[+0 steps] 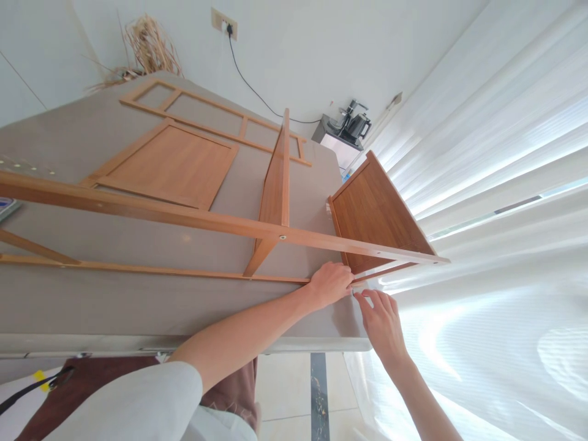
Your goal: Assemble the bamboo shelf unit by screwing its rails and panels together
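Note:
A wooden shelf frame (206, 221) lies on its side on the grey-covered table. My left hand (331, 283) is closed around the near rail (184, 270) of this frame, close to the right-end panel (379, 214). Just beyond the rail's end, my right hand (383, 315) pinches a small thin dark piece; its kind is too small to make out. The fingertips of both hands are close together at that corner. Standing across the frame is a middle shelf panel (275, 177), with a bolt head (282, 237) showing in the upper rail.
On the table (138, 306) lie a loose wooden panel (169, 162) and a ladder-like frame (184, 104). Several small pieces are at far left. Dried stalks (151, 46) are at the back. A kettle (358, 127) stands beyond the table; white curtains (505, 245) hang at the right.

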